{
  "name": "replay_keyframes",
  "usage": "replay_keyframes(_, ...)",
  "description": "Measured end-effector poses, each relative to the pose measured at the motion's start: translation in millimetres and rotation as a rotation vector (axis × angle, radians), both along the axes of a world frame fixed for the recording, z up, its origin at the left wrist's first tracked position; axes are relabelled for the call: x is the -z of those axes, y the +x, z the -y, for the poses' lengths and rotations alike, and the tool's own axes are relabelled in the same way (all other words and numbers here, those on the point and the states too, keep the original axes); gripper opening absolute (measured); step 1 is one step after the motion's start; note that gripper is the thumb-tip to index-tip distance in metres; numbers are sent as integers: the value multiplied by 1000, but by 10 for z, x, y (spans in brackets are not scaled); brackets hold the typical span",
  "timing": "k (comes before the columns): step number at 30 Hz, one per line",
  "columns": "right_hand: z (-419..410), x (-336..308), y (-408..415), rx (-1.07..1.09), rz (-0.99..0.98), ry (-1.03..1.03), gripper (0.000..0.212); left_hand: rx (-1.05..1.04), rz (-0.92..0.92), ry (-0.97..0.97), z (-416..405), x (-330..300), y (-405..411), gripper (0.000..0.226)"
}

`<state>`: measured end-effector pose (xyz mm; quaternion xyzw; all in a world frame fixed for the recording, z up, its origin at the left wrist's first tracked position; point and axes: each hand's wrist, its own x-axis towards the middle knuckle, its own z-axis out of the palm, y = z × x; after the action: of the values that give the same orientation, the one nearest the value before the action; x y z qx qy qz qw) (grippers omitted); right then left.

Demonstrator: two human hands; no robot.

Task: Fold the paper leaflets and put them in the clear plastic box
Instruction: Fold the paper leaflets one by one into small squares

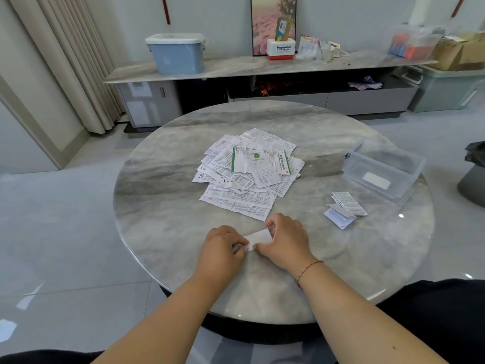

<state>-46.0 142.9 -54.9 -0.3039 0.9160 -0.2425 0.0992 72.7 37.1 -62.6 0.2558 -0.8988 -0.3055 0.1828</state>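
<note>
A small white paper leaflet (pixel 258 238) lies on the round marble table (pixel 162 206) near its front edge. My left hand (pixel 221 252) pinches its left end and my right hand (pixel 284 240) grips its right end; both cover much of it. A loose pile of unfolded printed leaflets (pixel 249 174) sits in the table's middle. The clear plastic box (pixel 383 169) stands at the right side, holding a white piece on its floor. A few folded leaflets (pixel 343 208) lie on the table just in front of the box.
Beyond the table runs a long low cabinet (pixel 236 67) with a blue lidded bin (pixel 177 52), a framed picture and small boxes. Curtains hang at the left. A dark bin (pixel 475 177) stands on the floor at the right.
</note>
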Motion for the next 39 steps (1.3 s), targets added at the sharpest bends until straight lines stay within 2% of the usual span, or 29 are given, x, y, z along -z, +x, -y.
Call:
replay_keyframes(5, -85, -40, -161, 89, 130, 51, 52, 29, 28, 28, 76, -30, 10, 12)
replay_keyframes(7, -164, -33, -244, 104, 137, 22, 42, 59, 32, 30, 108, -18, 18, 13)
replay_keyframes(9, -248, -63, -298, 134, 88, -72, 33, 85, 32, 44, 131, -9, 19, 13)
replay_keyframes(13, -406, -237, -358, 367, 8, -442, 19, 108, 0, 58, 47, -6, -172, 12)
replay_keyframes(15, -465, -248, -343, 367, -73, -484, 18, 116, -29, 96, -42, 9, -335, 11)
replay_keyframes(17, -478, -160, -287, 196, -159, -440, 21, 102, -35, 119, -118, 21, -485, 11)
replay_keyframes(19, -452, -14, -192, -64, -223, -325, 31, 54, -60, 153, -136, 26, -596, 13)
replay_keyframes(22, -424, 162, -35, -339, -348, -7, 46, -57, -176, 77, -7, -47, -735, 17)
replay_keyframes(24, -427, 224, 11, -348, -392, 129, 55, -73, -153, -89, 149, -111, -889, 19)
replay_keyframes(28, -499, 206, -147, -150, -342, 308, 82, 81, 227, -315, 316, -227, -1239, 36)
replay_keyframes(31, -602, 141, -345, 20, -269, 332, 95, 220, 473, -388, 382, -210, -1403, 46)
replay_keyframes(32, -614, 123, -346, 59, -273, 321, 94, 239, 520, -392, 399, -193, -1431, 49)
replay_keyframes(34, -556, 94, -235, 13, -251, 295, 83, 249, 544, -386, 408, -168, -1481, 54)
replay_keyframes(36, -456, 169, -73, -160, -264, 289, 72, 232, 520, -411, 412, -159, -1500, 56)
replay_keyframes(39, -411, 184, -30, -202, -218, 288, 79, 222, 350, -506, 449, -176, -1430, 47)
